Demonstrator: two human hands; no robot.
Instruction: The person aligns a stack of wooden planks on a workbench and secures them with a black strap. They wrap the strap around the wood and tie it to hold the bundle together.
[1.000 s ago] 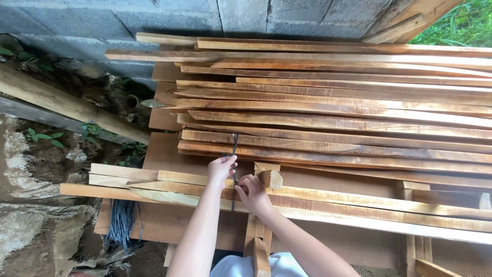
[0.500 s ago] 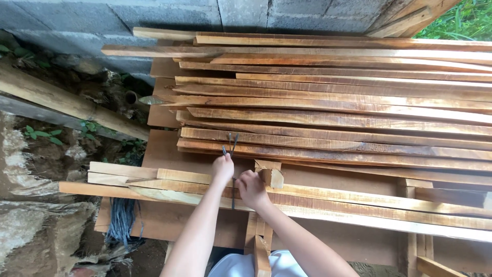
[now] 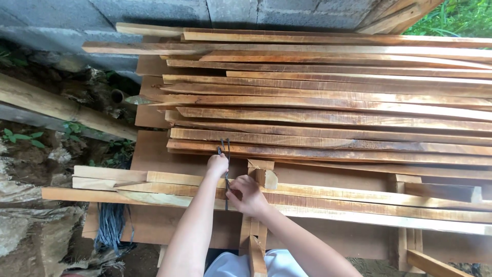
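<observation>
Dark thin metal cord lies across the bundled pale wooden slats at the bench's near left edge, left hand closed on its upper end, right hand pinching its lower run; judged mid-binding, needing steady tension.

Stacked planks behind both hands, wall beyond, bamboo pole at left
</observation>
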